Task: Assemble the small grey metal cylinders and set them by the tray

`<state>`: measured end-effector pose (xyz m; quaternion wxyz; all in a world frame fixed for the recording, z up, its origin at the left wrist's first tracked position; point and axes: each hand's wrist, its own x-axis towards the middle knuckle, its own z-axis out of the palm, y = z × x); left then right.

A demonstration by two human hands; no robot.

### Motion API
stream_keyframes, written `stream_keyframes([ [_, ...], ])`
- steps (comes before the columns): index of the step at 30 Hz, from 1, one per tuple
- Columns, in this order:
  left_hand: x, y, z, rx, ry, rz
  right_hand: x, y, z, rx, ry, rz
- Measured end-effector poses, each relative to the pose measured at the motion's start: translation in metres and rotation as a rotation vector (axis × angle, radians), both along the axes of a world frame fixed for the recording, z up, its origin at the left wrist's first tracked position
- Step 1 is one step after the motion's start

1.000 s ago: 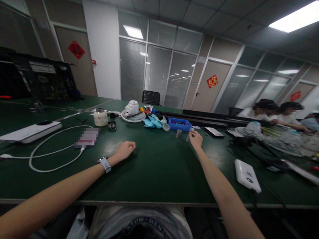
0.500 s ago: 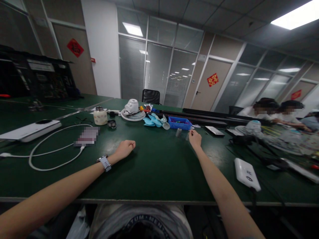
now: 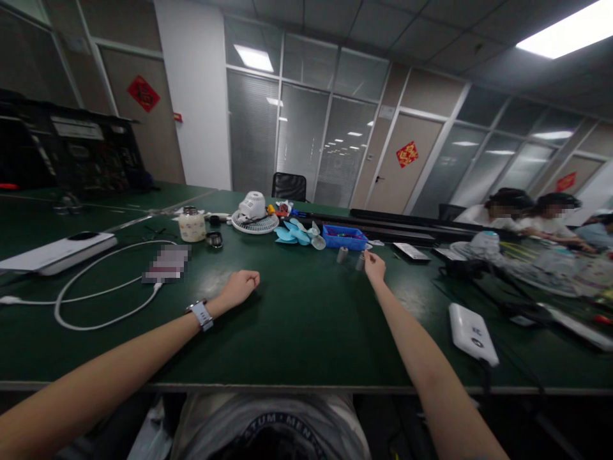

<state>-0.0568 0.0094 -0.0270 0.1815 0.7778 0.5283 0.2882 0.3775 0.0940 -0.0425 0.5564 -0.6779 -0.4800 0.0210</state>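
My left hand (image 3: 241, 285) rests as a loose fist on the green table (image 3: 306, 319), a watch (image 3: 200, 314) on its wrist, nothing visible in it. My right hand (image 3: 374, 266) reaches far forward, its fingertips pinched beside a small grey cylinder (image 3: 359, 261); a second grey cylinder (image 3: 341, 255) stands just left of it. Whether the fingers grip the cylinder or only touch it is unclear. Behind them sit a blue tray (image 3: 345, 237), light blue fan blades (image 3: 295, 232) and a white fan grille with its motor (image 3: 254, 215).
A white cable loop (image 3: 96, 291) and a white flat device (image 3: 57, 253) lie at left, with a cream jar (image 3: 192, 225) beyond. A white power bank (image 3: 473, 333) lies at right. People sit at the far right behind cluttered cables.
My right hand has crept slightly forward toward the grey cylinder. The left fist has stayed put.
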Motion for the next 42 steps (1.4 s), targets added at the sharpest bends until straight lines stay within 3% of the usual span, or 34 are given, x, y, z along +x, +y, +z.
stream_keyframes([
  [6, -0.001, 0.002, -0.003, 0.02, 0.004, -0.003, 0.005, 0.006, -0.007, -0.008, 0.056, -0.006],
  [10, -0.001, 0.003, -0.004, 0.018, 0.003, -0.008, -0.002, 0.0, -0.001, 0.032, 0.046, -0.037],
  [14, -0.001, 0.002, -0.003, 0.006, -0.011, -0.006, -0.015, -0.008, 0.013, 0.1, -0.262, -0.128],
  [16, -0.001, 0.001, -0.002, -0.006, -0.012, 0.003, -0.024, -0.008, 0.017, 0.041, -0.478, -0.145],
  [19, 0.0, 0.0, -0.001, -0.007, -0.023, -0.006, -0.037, -0.001, 0.017, -0.106, -0.631, -0.131],
  [23, 0.0, -0.002, 0.001, -0.011, -0.027, -0.006, -0.047, 0.013, 0.016, -0.246, -0.615, -0.129],
  [27, 0.001, -0.003, 0.002, -0.009, -0.018, 0.0, -0.051, 0.011, 0.022, -0.216, -0.619, -0.11],
  [32, 0.001, -0.001, 0.0, -0.012, -0.007, -0.022, -0.075, -0.028, 0.029, -0.05, -0.596, 0.008],
  [38, 0.002, -0.007, 0.001, 0.028, -0.016, -0.045, -0.141, -0.092, 0.033, -0.006, -0.517, 0.403],
  [42, 0.013, -0.02, 0.012, 0.118, -0.074, -0.068, -0.167, -0.109, 0.03, 0.005, -0.49, 0.578],
])
